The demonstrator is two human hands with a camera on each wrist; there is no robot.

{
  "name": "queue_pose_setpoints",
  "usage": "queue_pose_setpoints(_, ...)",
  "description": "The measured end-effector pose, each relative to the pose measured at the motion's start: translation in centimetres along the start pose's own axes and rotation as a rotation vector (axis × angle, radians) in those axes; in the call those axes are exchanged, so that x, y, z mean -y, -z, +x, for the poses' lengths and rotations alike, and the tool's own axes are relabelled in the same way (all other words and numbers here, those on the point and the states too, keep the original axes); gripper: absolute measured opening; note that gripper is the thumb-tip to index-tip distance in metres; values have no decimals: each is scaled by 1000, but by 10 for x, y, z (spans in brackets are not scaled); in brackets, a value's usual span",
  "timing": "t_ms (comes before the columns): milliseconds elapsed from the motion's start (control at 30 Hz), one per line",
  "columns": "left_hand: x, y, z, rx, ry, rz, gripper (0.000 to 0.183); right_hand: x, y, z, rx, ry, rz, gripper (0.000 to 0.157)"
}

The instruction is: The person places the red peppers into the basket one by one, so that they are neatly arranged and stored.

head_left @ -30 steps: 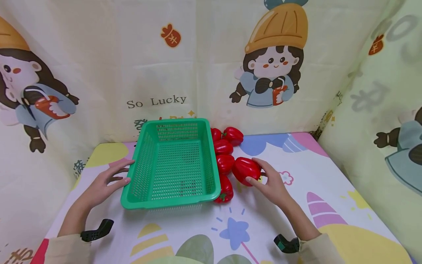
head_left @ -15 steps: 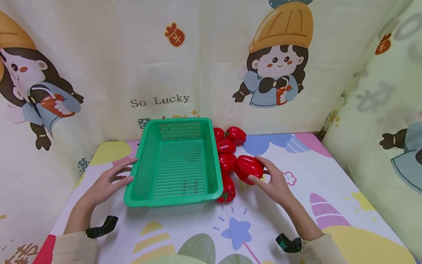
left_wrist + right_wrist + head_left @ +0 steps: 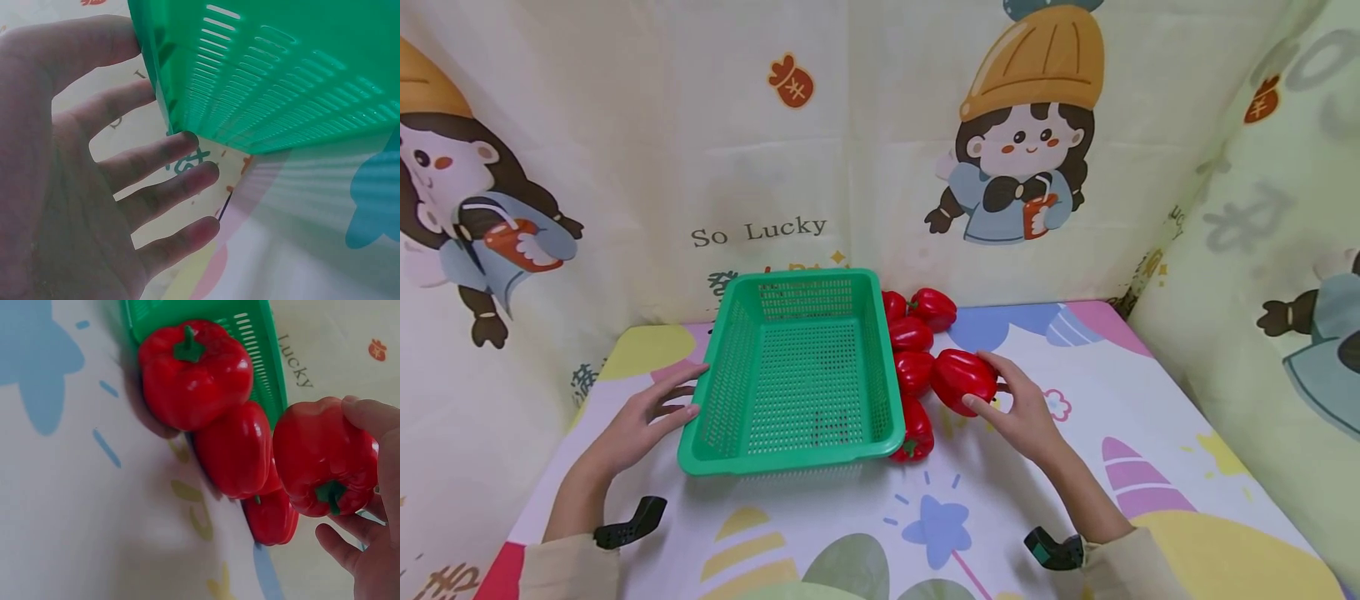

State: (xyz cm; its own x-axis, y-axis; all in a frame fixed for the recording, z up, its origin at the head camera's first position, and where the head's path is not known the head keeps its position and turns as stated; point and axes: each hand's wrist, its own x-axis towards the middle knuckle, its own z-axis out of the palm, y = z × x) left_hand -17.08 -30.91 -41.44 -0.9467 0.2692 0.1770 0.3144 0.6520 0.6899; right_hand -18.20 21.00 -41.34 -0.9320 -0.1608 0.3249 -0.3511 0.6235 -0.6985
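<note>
A green slotted plastic basket [image 3: 805, 387] stands in the middle of the table, its inside bare. My left hand [image 3: 636, 425] touches the basket's left rim with outstretched, spread fingers. In the left wrist view, the thumb and upper fingers of the left hand [image 3: 87, 169] meet the basket's edge [image 3: 150, 69], while the lower fingers stay apart from it. Just right of the basket, my right hand [image 3: 1018, 404] grips a shiny red bell pepper [image 3: 962, 381] between thumb and fingers. Its green stem [image 3: 331, 492] shows in the right wrist view.
Several other red bell peppers [image 3: 916, 429] lie in a row along the basket's right side, the far ones partly hidden by its wall. A patterned cloth covers the table [image 3: 850, 533]. Printed curtains [image 3: 887, 150] hang behind and at both sides.
The bell pepper in my right hand has risen slightly in the head view. My left hand keeps its place at the basket's rim; the view itself sways a little.
</note>
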Motion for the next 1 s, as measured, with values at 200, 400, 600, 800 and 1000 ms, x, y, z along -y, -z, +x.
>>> queue_pose_setpoints(200, 4, -1, -2, 3, 37, 6, 55, -1, -1, 1, -16, 27, 0, 72)
queue_pose_setpoints(400, 5, -1, -3, 7, 49, 5, 55, 2, -1, 2, -28, 41, 8, 71)
queue_pose_setpoints(600, 7, 0, -2, -3, 25, 1, 54, 8, 0, 5, -38, 57, 18, 69)
queue_pose_setpoints(800, 9, 1, 0, 10, 10, -28, 54, 14, 0, 10, -47, 65, 39, 67)
queue_pose_setpoints(1000, 9, -1, 0, 23, 34, -36, 55, 21, 0, 14, -46, 86, 74, 66)
